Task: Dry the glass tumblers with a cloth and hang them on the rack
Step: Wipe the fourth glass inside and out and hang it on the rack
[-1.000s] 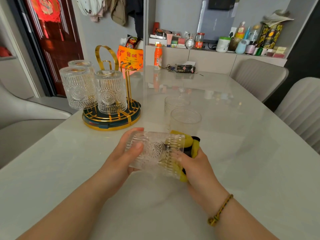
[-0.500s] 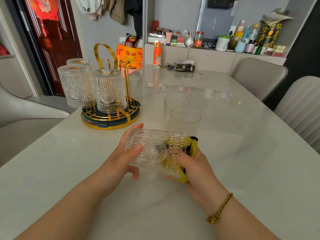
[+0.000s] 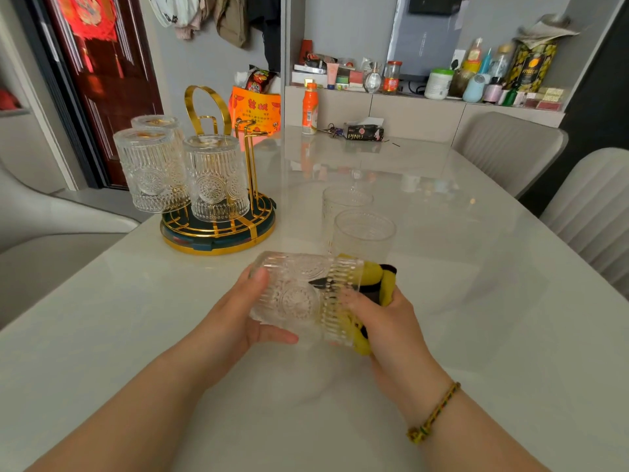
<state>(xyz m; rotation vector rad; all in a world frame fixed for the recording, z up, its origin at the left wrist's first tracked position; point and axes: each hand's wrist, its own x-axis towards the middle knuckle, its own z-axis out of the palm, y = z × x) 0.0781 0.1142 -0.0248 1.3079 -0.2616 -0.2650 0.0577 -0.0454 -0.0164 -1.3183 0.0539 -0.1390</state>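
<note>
My left hand (image 3: 235, 321) grips the base end of an embossed glass tumbler (image 3: 299, 294) held on its side over the white table (image 3: 136, 335). My right hand (image 3: 384, 321) holds a yellow and black cloth (image 3: 377, 284) at the tumbler's mouth, fingers pushed inside the rim. Two more tumblers stand upright just behind: the nearer one (image 3: 364, 233) and the farther one (image 3: 345, 202). A gold wire rack (image 3: 218, 229) with a round dark base stands at the left and carries three upturned tumblers (image 3: 214, 178).
An orange bottle (image 3: 309, 109), keys and a dark tissue pack (image 3: 364, 132) lie at the table's far end. Grey chairs (image 3: 510, 148) line the right side. A cluttered shelf (image 3: 442, 83) runs along the back wall.
The tumbler has turned a little in my hands and my left fingers have shifted under it. The cloth stays at its mouth.
</note>
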